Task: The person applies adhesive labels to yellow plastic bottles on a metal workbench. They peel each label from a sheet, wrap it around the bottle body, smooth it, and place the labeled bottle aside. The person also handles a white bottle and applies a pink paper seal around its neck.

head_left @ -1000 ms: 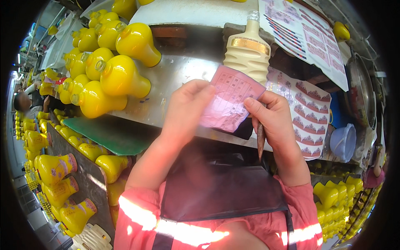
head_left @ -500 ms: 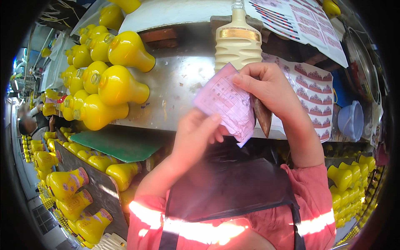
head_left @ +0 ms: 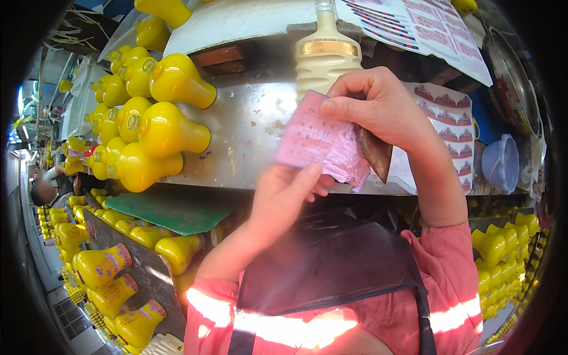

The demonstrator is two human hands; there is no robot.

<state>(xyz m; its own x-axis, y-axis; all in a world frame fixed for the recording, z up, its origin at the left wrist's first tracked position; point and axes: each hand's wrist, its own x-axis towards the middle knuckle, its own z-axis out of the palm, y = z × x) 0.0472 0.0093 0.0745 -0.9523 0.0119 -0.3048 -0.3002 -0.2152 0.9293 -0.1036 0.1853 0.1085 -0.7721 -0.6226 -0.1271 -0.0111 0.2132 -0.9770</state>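
A creased pink paper slip with a printed grid (head_left: 313, 133) is held between my two hands over the front edge of the metal worktable (head_left: 236, 127). My right hand (head_left: 378, 109) pinches its upper right part between thumb and fingers. At the lower edge, my left hand (head_left: 284, 195) has its thumb and fingers closed on the slip. A brown, flat, tapered piece (head_left: 377, 155) shows below my right hand; whether that hand grips it I cannot tell. Just beyond the slip lies a cream ribbed bottle with a gold label (head_left: 326, 65), its neck pointing away.
Glossy yellow bottles (head_left: 174, 130) lie stacked at the left. Decal sheets (head_left: 447, 118) lie at the right, near a lavender bucket (head_left: 500, 164). A green board (head_left: 171, 212) and decorated yellow bottles (head_left: 103, 266) are at lower left. Another person (head_left: 47, 192) is at the far left.
The pink slip has turned and tilted between my hands, and its hanging lower corner has come up. Both hands keep their hold. The whole view has shifted slightly.
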